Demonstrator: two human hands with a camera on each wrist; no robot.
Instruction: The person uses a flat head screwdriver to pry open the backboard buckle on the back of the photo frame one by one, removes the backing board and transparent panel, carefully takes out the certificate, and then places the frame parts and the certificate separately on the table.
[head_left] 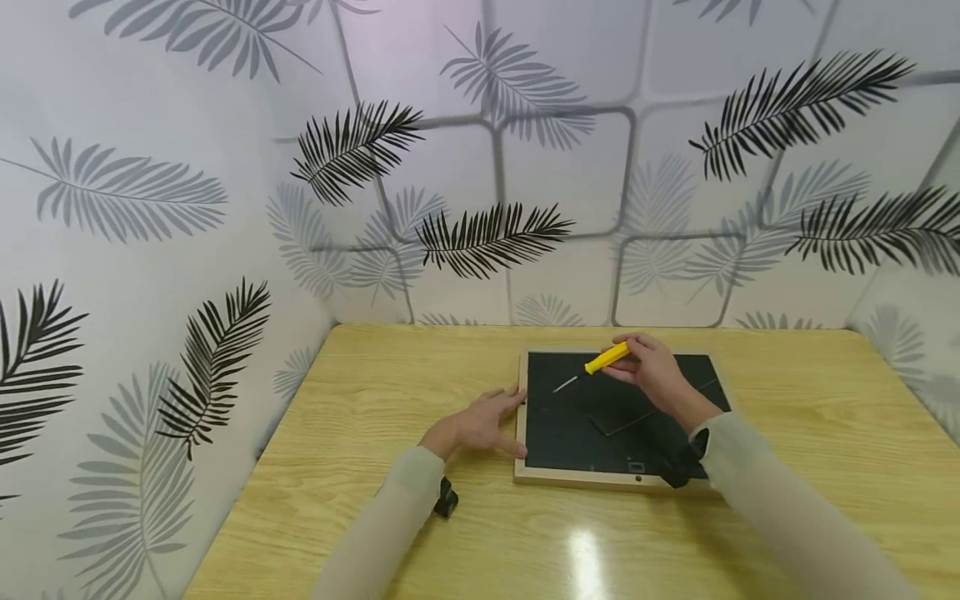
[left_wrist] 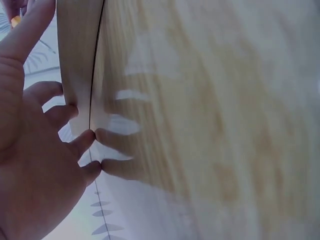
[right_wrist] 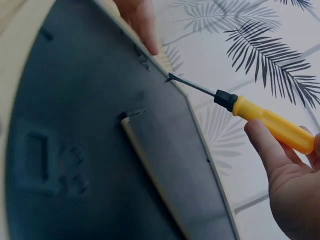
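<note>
A picture frame (head_left: 592, 478) with a light wooden border lies on the table, its black backing board (head_left: 558, 433) facing up. A slanted stand leg (right_wrist: 150, 172) shows on that board. My right hand (head_left: 654, 377) holds a screwdriver (head_left: 607, 357) by its yellow handle, the metal shaft slanting down to the left over the board. In the right wrist view the tip appears near the frame's edge; whether it touches cannot be told. My left hand (head_left: 483, 423) rests at the frame's left side, fingers spread, fingertips (left_wrist: 92, 170) low against the wooden side and tabletop.
The wood-grain table (head_left: 390, 367) extends around the frame on all sides. Behind it and to the left stand pale walls (head_left: 450, 183) with a feather-like leaf pattern. A black strap (head_left: 678, 467) hangs from the right wrist over the frame's lower right part.
</note>
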